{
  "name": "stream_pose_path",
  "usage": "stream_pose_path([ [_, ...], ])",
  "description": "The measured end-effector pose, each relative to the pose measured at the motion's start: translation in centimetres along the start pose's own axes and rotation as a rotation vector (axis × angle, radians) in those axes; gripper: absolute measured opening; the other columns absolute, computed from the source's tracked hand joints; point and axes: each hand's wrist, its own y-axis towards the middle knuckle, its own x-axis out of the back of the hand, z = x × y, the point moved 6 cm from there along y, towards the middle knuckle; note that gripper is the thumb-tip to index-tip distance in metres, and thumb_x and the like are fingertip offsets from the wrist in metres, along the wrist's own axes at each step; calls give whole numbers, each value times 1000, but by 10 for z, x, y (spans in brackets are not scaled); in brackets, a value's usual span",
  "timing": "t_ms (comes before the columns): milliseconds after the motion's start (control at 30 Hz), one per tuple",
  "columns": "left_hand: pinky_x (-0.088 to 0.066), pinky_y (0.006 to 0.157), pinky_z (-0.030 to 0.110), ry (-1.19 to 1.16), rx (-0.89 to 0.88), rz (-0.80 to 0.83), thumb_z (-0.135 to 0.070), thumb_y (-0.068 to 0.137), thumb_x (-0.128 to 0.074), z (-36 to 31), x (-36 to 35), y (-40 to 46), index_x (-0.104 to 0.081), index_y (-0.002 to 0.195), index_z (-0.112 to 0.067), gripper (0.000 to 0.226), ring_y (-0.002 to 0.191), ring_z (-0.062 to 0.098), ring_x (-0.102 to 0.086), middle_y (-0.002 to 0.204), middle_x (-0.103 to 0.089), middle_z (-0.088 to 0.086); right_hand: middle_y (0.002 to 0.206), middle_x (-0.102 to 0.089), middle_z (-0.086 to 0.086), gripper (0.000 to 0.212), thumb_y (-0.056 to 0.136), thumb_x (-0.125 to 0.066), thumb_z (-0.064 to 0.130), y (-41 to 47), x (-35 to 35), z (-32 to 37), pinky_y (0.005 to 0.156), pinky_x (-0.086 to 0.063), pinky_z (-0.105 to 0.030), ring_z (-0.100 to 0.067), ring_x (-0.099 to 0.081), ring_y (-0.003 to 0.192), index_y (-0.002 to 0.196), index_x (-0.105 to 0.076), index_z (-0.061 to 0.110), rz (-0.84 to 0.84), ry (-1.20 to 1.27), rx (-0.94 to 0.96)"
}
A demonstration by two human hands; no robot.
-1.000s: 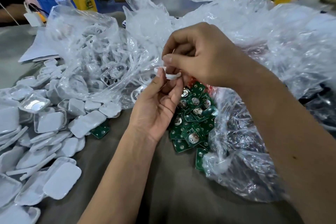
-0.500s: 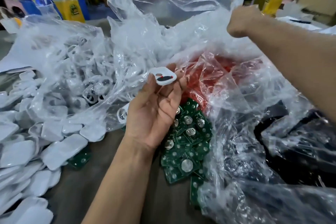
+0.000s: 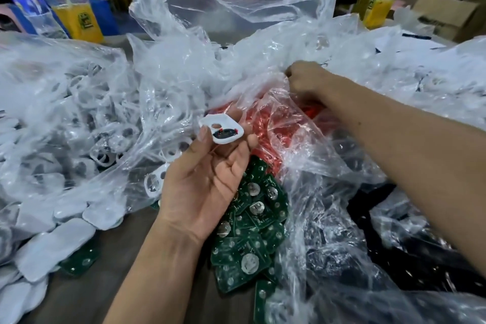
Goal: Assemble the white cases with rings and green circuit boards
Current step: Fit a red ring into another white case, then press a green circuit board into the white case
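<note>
1. While your left hand (image 3: 207, 187) is raised palm-up near the middle of the tabletop (image 3: 100, 294), its thumb and fingertips pinch one white case (image 3: 221, 129) at the edges, hollow side up; a dark ring-shaped part with small red bits sits in its recess.
2. Just beneath and to the right of that hand lies the heap of green circuit boards (image 3: 249, 229), spilling from under crumpled clear plastic. To me, the case has its ring and still wants a board.
3. To the left, loose white case halves (image 3: 50, 247) are piled on the tabletop, one stray board (image 3: 80, 262) tucked under them. Behind them a clear bag (image 3: 79, 118) holds more white parts.
4. Farther out, your right hand (image 3: 306, 79) reaches into the bag of red parts (image 3: 278, 123), fingers curled at the plastic edge. Whether they hold a part or only the film, I cannot tell.
5. Your next move seems to call for the right hand to come clear of the bag, then seat whatever it fetches squarely in the case; keep the left hand's pinch level so the ring does not drop out.
6. Mind the loose plastic (image 3: 310, 192) draped over the boards and around your right forearm: it could snag or drag parts along.
7. At the far edge stand a yellow drink cup (image 3: 79, 18), a water bottle (image 3: 31, 5) and a second yellow drink (image 3: 378, 5), well apart from the work.
</note>
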Motion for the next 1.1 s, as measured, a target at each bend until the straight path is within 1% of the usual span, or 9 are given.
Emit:
stream_pose_path([
  [133, -60, 83, 26, -1, 3, 3, -21, 58, -98, 1, -2, 0, -65, 127, 3, 80, 94, 29, -72, 105, -70, 18, 125, -63, -31, 26, 95, -55, 1, 24, 40, -34, 97, -53, -43, -46, -62, 119, 117, -65, -10, -332, -132, -165],
  [267, -61, 82, 28, -1, 1, 11, -18, 59, -97, 1, -2, 0, -68, 124, 6, 75, 94, 32, -72, 105, -71, 22, 126, -63, -26, 26, 95, -54, -2, 38, 36, -39, 94, -54, -42, -42, -63, 118, 118, -65, -8, -125, -279, -136],
  [367, -62, 80, 29, -21, -3, -2, -16, 59, -97, -1, -1, 0, -66, 125, 8, 77, 93, 34, -72, 105, -70, 24, 131, -61, -29, 29, 95, -61, 3, 43, 14, -41, 99, -53, -44, -43, -62, 121, 123, -65, -6, -7, -240, -142],
  [500, -61, 82, 30, -30, 8, 8, -15, 62, -95, 1, -1, 2, -64, 126, 7, 74, 95, 34, -72, 107, -69, 24, 132, -58, -32, 32, 93, -54, -3, 43, 11, -45, 98, -52, -48, -51, -58, 121, 124, -62, -6, -196, -148, -231],
  [733, -60, 89, 31, -54, 12, 46, -9, 71, -90, -2, -2, -1, -64, 124, 7, 62, 108, 35, -69, 120, -65, 24, 127, -61, -30, 30, 93, -63, 2, 29, 27, -54, 96, -54, -47, -49, -61, 119, 121, -63, -7, -427, -29, -361],
  [833, -61, 86, 30, -77, 3, 29, -8, 73, -87, -4, -2, -4, -66, 121, 8, 54, 103, 34, -71, 114, -68, 23, 123, -69, -17, 23, 98, -65, 16, 9, 49, -56, 94, -55, -35, -34, -67, 113, 117, -69, 4, -647, 254, -427],
  [933, -62, 81, 29, -100, -25, -23, -12, 80, -76, -10, -3, -7, -66, 116, 5, 42, 94, 32, -72, 107, -68, 25, 94, -71, -7, 14, 99, -61, 25, -22, 79, -31, 69, -47, -26, -25, -61, 81, 93, -70, 18, -836, 592, -365],
  [1033, -63, 79, 29, -119, -51, -67, -14, 86, -68, -16, -5, -16, -67, 109, 5, 30, 91, 31, -72, 105, -69, 25, 77, -72, -8, 21, 98, -64, 13, -66, 83, 23, 62, -58, -32, -18, -69, 63, 78, -64, 17, -768, 1090, -128],
  [1100, -63, 76, 29, -130, -78, -122, -13, 88, -66, -21, -2, -23, -68, 102, 6, 24, 87, 32, -73, 104, -68, 27, 70, -73, -8, 13, 95, -71, 4, -101, 71, 59, 58, -58, -30, -17, -69, 56, 83, -68, 10, -602, 1322, -8],
])
